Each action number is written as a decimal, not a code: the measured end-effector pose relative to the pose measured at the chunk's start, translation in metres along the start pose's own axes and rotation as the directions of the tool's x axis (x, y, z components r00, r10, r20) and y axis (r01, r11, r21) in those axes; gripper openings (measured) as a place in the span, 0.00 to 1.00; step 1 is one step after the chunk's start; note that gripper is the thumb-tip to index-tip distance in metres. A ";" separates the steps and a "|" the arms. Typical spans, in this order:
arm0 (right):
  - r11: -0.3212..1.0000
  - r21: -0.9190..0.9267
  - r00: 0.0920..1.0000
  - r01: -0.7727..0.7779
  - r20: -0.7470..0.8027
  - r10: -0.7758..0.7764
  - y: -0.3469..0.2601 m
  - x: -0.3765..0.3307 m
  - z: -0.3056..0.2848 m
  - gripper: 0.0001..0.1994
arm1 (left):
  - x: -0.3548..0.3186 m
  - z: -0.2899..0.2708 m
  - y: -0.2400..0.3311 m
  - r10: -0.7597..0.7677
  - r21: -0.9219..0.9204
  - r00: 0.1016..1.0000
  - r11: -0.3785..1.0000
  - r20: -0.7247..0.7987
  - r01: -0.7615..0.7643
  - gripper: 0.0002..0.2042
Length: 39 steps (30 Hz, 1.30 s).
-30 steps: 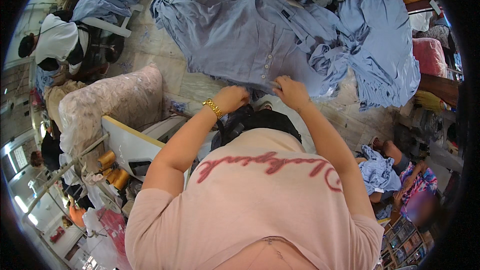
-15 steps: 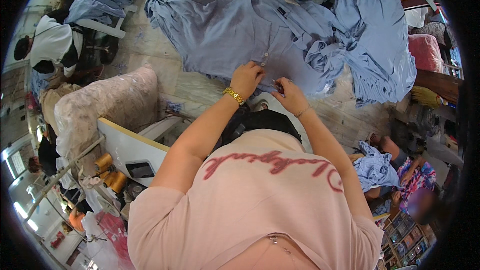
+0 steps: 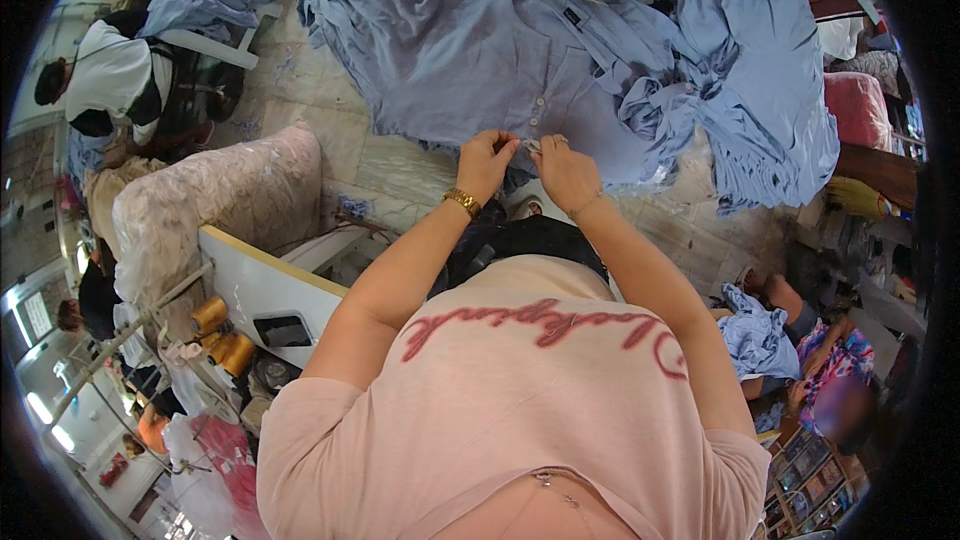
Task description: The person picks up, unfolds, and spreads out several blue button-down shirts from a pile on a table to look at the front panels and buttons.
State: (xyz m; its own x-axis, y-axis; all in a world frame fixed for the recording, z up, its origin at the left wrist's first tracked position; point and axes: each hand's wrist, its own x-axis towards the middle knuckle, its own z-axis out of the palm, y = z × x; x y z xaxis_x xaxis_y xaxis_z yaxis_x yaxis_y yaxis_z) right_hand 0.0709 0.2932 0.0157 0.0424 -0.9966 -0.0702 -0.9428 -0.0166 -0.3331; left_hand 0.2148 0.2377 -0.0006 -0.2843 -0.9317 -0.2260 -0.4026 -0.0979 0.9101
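Blue garment lies near a bulging sack, contents unclear.

both arms reach forward, hands nearly meeting, fingers bent inward.

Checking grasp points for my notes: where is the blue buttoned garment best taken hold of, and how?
Probably by pinching the near edge of the blue buttoned garment, coming from the wearer's side. It lies spread out with that edge toward the wearer, and the left hand and right hand are at it; its right side is bunched.
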 end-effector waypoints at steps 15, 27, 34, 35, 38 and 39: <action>0.997 -0.020 0.961 0.069 0.271 -0.061 0.016 -0.003 -0.003 0.10 | 0.002 -0.014 -0.005 0.075 0.088 0.962 0.991 0.264 -0.101 0.10; 0.997 -0.002 0.912 -0.076 0.403 0.071 0.047 -0.036 -0.011 0.09 | -0.013 -0.054 -0.017 -0.206 0.518 0.553 0.695 0.808 -0.498 0.10; 0.998 0.007 0.917 -0.070 0.393 0.062 0.031 -0.028 -0.025 0.07 | 0.001 -0.039 -0.023 -0.378 0.485 0.849 0.858 0.369 0.171 0.12; 0.993 0.097 0.946 -0.067 0.322 0.033 0.020 -0.022 -0.031 0.07 | 0.004 -0.032 -0.015 -0.509 0.194 0.787 0.861 0.350 0.471 0.11; 0.973 0.203 0.993 0.110 -0.056 -0.100 0.011 -0.021 -0.006 0.09 | 0.002 -0.010 -0.021 -0.617 -0.330 0.651 0.563 0.442 0.758 0.09; 0.968 0.222 0.991 0.116 -0.090 -0.098 0.005 -0.019 -0.004 0.10 | 0.002 -0.006 -0.022 -0.611 -0.423 0.633 0.473 0.474 0.773 0.08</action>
State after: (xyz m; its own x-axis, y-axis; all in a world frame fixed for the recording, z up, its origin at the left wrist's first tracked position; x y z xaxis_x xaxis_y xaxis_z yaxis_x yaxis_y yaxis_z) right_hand 0.0637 0.3120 0.0190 0.1045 -0.9934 0.0480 -0.8342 -0.1139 -0.5396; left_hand 0.2279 0.2361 -0.0191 -0.3467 -0.3642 -0.8644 -0.0425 -0.9145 0.4024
